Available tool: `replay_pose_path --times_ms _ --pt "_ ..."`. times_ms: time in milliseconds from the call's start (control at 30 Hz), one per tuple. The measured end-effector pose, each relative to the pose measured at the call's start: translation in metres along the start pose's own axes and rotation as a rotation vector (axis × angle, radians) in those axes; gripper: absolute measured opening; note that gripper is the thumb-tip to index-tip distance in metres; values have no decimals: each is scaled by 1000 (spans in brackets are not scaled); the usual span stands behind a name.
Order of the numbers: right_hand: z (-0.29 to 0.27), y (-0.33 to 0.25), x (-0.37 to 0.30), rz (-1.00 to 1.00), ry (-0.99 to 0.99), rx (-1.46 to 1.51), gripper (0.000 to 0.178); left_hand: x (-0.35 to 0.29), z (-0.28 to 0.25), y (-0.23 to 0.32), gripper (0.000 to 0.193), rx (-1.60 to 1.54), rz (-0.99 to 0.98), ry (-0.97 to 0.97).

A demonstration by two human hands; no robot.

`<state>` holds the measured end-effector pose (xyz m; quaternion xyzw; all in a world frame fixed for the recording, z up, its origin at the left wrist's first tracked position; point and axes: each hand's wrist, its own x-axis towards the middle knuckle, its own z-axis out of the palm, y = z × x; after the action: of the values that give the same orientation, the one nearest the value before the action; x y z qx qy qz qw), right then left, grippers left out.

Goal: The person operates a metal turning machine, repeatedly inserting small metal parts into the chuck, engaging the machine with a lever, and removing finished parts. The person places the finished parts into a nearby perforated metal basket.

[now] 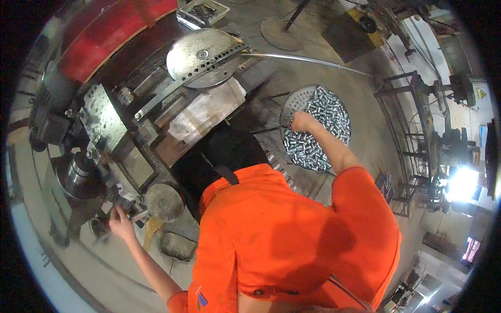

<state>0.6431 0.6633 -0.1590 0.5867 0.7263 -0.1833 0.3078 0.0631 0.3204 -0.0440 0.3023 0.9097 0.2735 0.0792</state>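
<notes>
My right hand (pixel 301 123) is over the upper left part of a round perforated metal seat (pixel 295 103), beside a heap of small shiny metal cylinders (pixel 324 116). Its fingers are curled closed, and what they hold, if anything, is hidden. At the lower left, my left hand (pixel 121 224) reaches in to the machine (pixel 112 175), fingers drawn together next to a short, bright metal rod (pixel 138 216). Whatever lies between those fingers is too small to make out. A round metal disc (pixel 164 202) sits just right of the rod.
A large steel disc (pixel 201 52) with a perforated bar lies on the machine's far side, and a long thin rod (pixel 308 60) sticks out rightward. A red curved panel (pixel 112 36) stands at the upper left. To the right is a dark metal rack (pixel 412 125).
</notes>
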Motion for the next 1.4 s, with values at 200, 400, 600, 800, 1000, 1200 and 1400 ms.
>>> replay_pose_path --times_ms 200,400,600,800,1000,1200,1400 --pt "4 -2 7 31 13 -14 47 -1 2 3 40 -25 -25 20" --pt "6 -9 4 74 77 54 41 -1 0 2 40 70 18 43" --pt "40 27 25 -262 386 27 30 -1 -1 16 34 181 53 65" --pt "36 17 13 -98 448 203 34 3 3 0 36 61 95 26" --pt "21 8 22 -116 377 155 28 -3 1 15 36 72 33 60" --pt "43 22 44 -146 409 167 25 1 -2 14 37 50 37 0" --pt "-2 -17 -17 -481 656 870 33 -8 -29 44 29 -213 127 -169"
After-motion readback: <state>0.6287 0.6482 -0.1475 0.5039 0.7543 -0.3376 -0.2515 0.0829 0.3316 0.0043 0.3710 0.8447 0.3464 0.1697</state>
